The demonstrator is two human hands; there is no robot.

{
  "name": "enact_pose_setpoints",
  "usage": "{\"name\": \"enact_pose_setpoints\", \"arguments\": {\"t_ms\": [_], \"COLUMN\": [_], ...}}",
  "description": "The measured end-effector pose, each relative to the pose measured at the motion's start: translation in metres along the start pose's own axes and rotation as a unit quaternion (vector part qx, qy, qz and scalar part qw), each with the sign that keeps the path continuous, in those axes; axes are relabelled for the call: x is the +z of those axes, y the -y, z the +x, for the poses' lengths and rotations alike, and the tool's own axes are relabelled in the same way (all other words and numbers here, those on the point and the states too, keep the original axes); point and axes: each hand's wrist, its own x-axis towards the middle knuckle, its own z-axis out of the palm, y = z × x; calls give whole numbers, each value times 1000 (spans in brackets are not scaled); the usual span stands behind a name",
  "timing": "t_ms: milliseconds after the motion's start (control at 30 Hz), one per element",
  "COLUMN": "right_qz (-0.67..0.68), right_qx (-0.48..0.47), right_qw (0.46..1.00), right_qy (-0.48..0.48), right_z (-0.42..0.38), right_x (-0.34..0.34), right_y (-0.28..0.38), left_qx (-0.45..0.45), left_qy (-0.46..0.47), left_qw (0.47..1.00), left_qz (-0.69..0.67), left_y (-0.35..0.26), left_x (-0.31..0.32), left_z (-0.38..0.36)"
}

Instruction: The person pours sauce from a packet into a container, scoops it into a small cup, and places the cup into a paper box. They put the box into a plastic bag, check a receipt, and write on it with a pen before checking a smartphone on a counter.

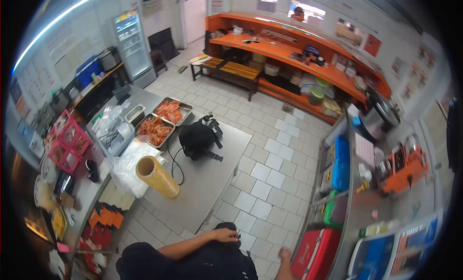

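Observation:
In front of my dark clothing, my left hand is closed, its fingers curled against a dark thing I cannot make out. My right hand hangs low beside the red cool box, its fingers blurred. Ahead stands a steel table. On it are a large yellowish roll of film, a black bag with straps and a black cable. Two metal trays hold orange-red food, apparently shellfish pieces.
Left of the trays are clear plastic bags and a grey tub. A pink rack stands further left. Along the right runs a steel counter with an orange machine. A wooden bench and an orange counter stand across the tiled floor.

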Motion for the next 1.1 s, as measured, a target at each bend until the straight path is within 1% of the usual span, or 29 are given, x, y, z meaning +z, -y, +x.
{"name": "enact_pose_setpoints", "arguments": {"t_ms": [33, 67, 133, 167, 200, 233, 267, 300, 333, 367, 400, 433, 467, 500, 533, 567, 600, 633, 733, 767, 833, 867, 900, 933, 967, 1000, 1033, 1067, 1100], "right_qz": [102, 90, 112, 118, 124, 135, 117, 93, 96, 62, -7, -127, -195, -264, -272, -262, -246, -237, -224, -222, -231, -239, -248, -254, -258, -254, -244, -224, -200], "right_qx": [-20, -75, -148, -184, -218, -253, -268, -288, -273, -342, -233, -329, -349, -330, -250, -159, -96, -57, 4, 17, 38, 46, 53, 60, 60, 58, 47, 23, -20], "right_qw": [994, 992, 983, 976, 968, 958, 956, 952, 955, 927, 952, 907, 886, 877, 900, 925, 939, 944, 945, 943, 936, 931, 927, 923, 921, 921, 923, 926, 929], "right_qy": [-23, -36, -13, -8, -5, -2, 17, 32, 62, 141, 196, 228, 234, 229, 230, 223, 221, 222, 240, 246, 261, 271, 278, 282, 286, 291, 295, 301, 310], "right_z": [21, 47, 110, 130, 144, 157, 174, 206, 236, 268, 255, 273, 295, 315, 314, 315, 320, 330, 378, 398, 445, 469, 493, 523, 554, 588, 642, 690, 729], "right_x": [-17, -27, -34, -21, -15, -1, 20, 31, 48, 64, 72, 75, 83, 86, 94, 105, 117, 128, 168, 182, 199, 205, 208, 209, 209, 216, 228, 244, 276], "right_y": [81, 157, 283, 335, 382, 429, 460, 474, 483, 486, 510, 505, 505, 496, 509, 532, 554, 573, 634, 655, 695, 715, 738, 760, 788, 820, 845, 876, 912], "left_qx": [5, 6, 12, 13, 12, 21, 36, 45, 54, 46, 83, 97, 102, 181, 175, 157, 166, 190, 102, 46, 32, -53, -56, -319, -382, -469, -522, -533, -549], "left_qy": [-47, -95, -187, -231, -249, -269, -292, -298, -306, -303, -323, -303, -277, -278, -262, -257, -260, -293, -299, -296, -372, -405, -439, -472, -384, -443, -447, -482, -453], "left_qw": [998, 993, 971, 960, 948, 944, 939, 937, 934, 937, 935, 945, 955, 943, 949, 953, 951, 936, 928, 925, 859, 845, 897, 809, 827, 735, 669, 558, 542], "left_qz": [-33, -73, -145, -158, -198, -191, -178, -177, -178, -167, -122, -75, -26, -15, 16, -8, -10, -39, -197, -232, -350, -345, 19, -143, -150, -207, -285, -416, -448], "left_y": [-7, -17, -28, -21, -14, -10, -4, 5, 5, 8, -1, -15, -21, -30, -18, -41, -40, -26, 23, 50, 178, 236, 333, 323, 310, 350, 331, 307, 296], "left_x": [-17, -33, -72, -86, -104, -122, -149, -174, -206, -239, -277, -318, -366, -412, -455, -504, -545, -575, -658, -680, -679, -669, -645, -630, -623, -582, -567, -558, -549], "left_z": [11, 25, 58, 82, 108, 133, 161, 197, 231, 266, 301, 335, 361, 383, 420, 425, 449, 475, 515, 519, 562, 560, 558, 524, 493, 491, 467, 454, 444]}}
